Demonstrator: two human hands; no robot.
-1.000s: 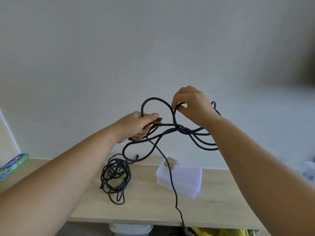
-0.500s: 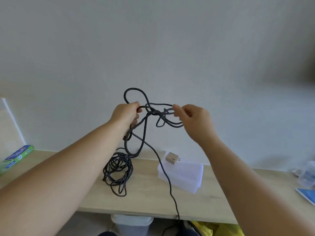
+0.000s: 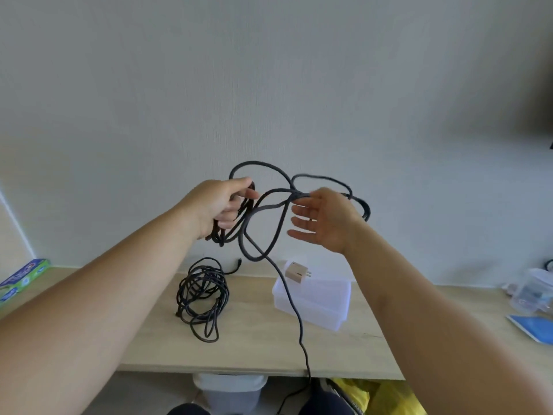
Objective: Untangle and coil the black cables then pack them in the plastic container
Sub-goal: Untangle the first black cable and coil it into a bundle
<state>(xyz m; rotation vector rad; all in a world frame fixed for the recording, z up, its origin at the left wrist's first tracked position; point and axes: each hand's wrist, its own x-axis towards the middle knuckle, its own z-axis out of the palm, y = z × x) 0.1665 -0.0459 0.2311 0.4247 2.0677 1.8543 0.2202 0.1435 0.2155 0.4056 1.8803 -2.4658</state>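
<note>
Two hands [image 3: 220, 205] [image 3: 324, 218], looped matte cable [image 3: 263, 211]

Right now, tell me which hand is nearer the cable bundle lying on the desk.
Left. The left hand is raised almost directly above the cable bundle; the right hand is raised farther right, above the plastic container.

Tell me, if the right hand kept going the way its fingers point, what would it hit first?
The right hand points its open fingers toward the left hand. It would probably meet the hanging loop of black cable first, though depth is hard to judge.
</note>
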